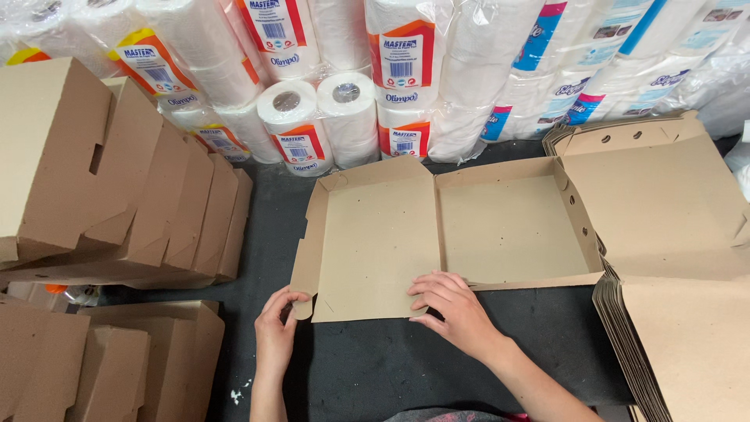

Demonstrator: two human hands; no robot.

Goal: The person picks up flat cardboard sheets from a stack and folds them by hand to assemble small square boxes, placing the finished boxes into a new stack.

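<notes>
View from the head camera, looking down on a dark table [437, 352]. We see a half-formed cardboard box [445, 230] lying open and flat-bottomed directly ahead of both hands. Its right half already has raised side walls with small round holes, while its left half is a flat panel with narrow flaps along the far and left edges.

The left hand [275, 324] sits at the near left corner of the box. Its fingers curl around the small corner flap [303, 301], pinching it — thumb on one side, fingers on the other. The right hand [453, 306] lies palm down on the near edge of the flat panel, fingers spread and pressing the cardboard against the table; it clasps nothing. The two hands are apart, with the near edge of the panel running between them.

To the right of the right hand we note a stack of flat box blanks [672, 312], fanned at the edges and touching the open box at its right wall. To the left of the left hand stand folded boxes [117, 187] in leaning rows, with more of them [109, 359] nearer to us at the left. Beyond the open box, well past both hands, wrapped packs of paper rolls [351, 78] are piled in a wall — white, with coloured labels.
</notes>
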